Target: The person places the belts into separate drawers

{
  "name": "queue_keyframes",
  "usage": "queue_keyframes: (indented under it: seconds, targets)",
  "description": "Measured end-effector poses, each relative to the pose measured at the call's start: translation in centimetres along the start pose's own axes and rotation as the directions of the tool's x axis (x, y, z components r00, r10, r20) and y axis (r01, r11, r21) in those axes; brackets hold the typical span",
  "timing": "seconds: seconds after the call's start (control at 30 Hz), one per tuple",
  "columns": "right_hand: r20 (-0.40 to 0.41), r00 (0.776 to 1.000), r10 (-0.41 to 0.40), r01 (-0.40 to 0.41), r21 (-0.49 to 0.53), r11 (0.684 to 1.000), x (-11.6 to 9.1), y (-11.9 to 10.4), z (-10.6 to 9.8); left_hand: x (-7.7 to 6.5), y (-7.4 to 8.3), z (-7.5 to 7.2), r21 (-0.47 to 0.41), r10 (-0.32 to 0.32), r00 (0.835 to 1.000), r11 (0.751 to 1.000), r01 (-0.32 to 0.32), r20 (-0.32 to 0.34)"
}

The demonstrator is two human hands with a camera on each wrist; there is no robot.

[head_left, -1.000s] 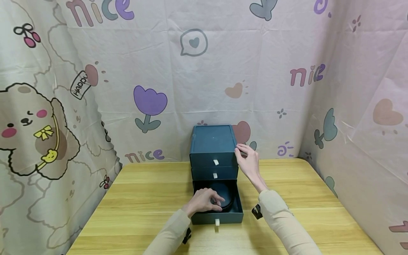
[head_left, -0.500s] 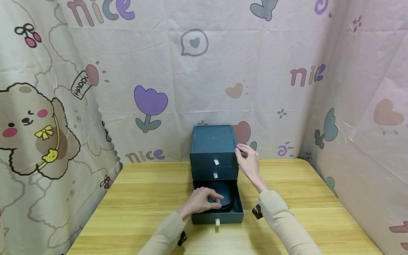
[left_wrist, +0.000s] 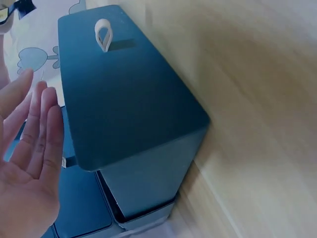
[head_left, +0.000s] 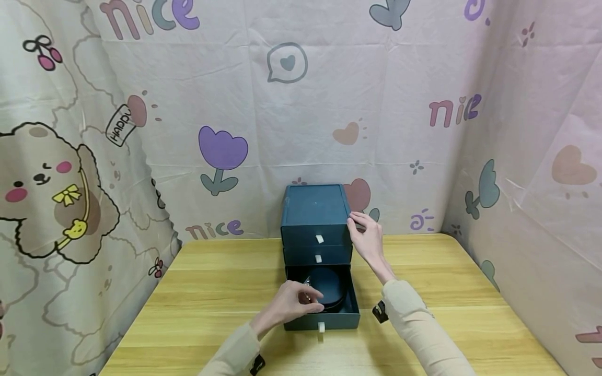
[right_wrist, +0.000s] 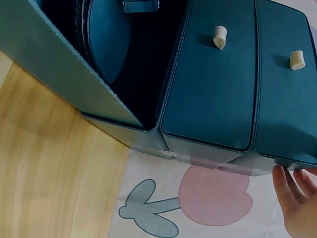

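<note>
A dark blue cabinet [head_left: 315, 204] has its bottom drawer [head_left: 350, 313] pulled out, with a white loop tab [head_left: 321, 327] on the front. Inside lies a round dark blue case [head_left: 327, 287]. Something small and shiny [head_left: 308, 284] shows at the case's left, too small to identify. My left hand [head_left: 293, 303] hovers at the drawer's left front, thumb and fingers apart; in the left wrist view its fingers [left_wrist: 37, 129] look straight and grip nothing visible. My right hand [head_left: 367, 237] rests its fingertips against the cabinet's upper right side, and the right wrist view shows the same hand [right_wrist: 302, 203] touching there.
The two upper drawers are pushed in, each with a white tab [head_left: 320, 238]. A wooden table [head_left: 226, 277] carries the cabinet. Behind and at both sides hangs a printed cloth [head_left: 301, 115].
My left hand has drawn back slightly to the left from over the round case, and its thumb and fingers have spread. More of the case shows. The right hand stays put.
</note>
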State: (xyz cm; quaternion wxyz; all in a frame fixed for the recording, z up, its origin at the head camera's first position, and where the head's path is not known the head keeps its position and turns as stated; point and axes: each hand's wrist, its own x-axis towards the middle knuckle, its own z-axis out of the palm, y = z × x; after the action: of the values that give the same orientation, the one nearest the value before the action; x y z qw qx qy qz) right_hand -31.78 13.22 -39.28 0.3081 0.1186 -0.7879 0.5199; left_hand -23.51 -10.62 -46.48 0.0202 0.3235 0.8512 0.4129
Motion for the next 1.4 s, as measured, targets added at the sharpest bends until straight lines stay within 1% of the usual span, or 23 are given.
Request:
queue_keyframes:
  seconds: [0.3, 0.43, 0.57, 0.7, 0.8, 0.97, 1.1, 1.23, 1.33, 1.4]
  targets:
    - [0.000, 1.000, 0.003, -0.003, -0.005, 1.000, 0.0, -0.1, 0.0, -1.7, 0.5, 0.4, 0.015, 0.022, 0.996, 1.000, -0.021, -0.088]
    - [-0.004, 1.000, -0.001, 0.001, -0.007, 1.000, 0.0, -0.1, 0.0, -2.4, 0.6, 0.8, -0.007, 0.016, 0.992, 1.000, -0.017, -0.126]
    - [-0.003, 1.000, -0.002, 0.002, -0.009, 1.000, 0.0, -0.1, 0.0, -3.1, 0.4, 1.4, -0.020, 0.015, 0.991, 1.000, -0.018, -0.135]
    - [-0.005, 1.000, -0.005, 0.005, -0.012, 1.000, 0.0, 0.0, 0.0, -3.7, 0.2, 2.1, -0.005, 0.036, 0.991, 0.999, -0.037, -0.128]
    - [-0.006, 1.000, -0.009, 0.009, -0.013, 1.000, 0.0, 0.0, 0.0, -4.0, 0.2, 2.6, 0.022, 0.041, 0.992, 0.999, -0.039, -0.118]
    - [-0.006, 1.000, -0.008, 0.008, -0.016, 1.000, 0.0, -0.1, 0.1, -4.1, -0.1, 3.1, 0.061, -0.001, 0.996, 0.998, 0.007, -0.090]
    - [-0.003, 1.000, -0.006, 0.006, -0.014, 1.000, 0.0, -0.1, 0.0, -4.1, -0.2, 3.8, 0.104, -0.010, 0.996, 0.994, 0.019, -0.089]
    - [0.004, 1.000, 0.002, -0.002, -0.011, 1.000, -0.1, -0.2, 0.0, -4.0, -0.2, 4.6, 0.167, -0.012, 0.993, 0.985, 0.032, -0.120]
    - [0.009, 1.000, 0.006, -0.005, -0.011, 1.000, -0.1, -0.2, 0.0, -4.0, -0.1, 5.2, 0.238, 0.008, 0.985, 0.971, 0.033, -0.170]
    - [0.009, 1.000, 0.005, -0.005, -0.012, 1.000, -0.1, -0.2, 0.0, -4.0, 0.0, 5.5, 0.291, 0.036, 0.978, 0.956, 0.025, -0.204]
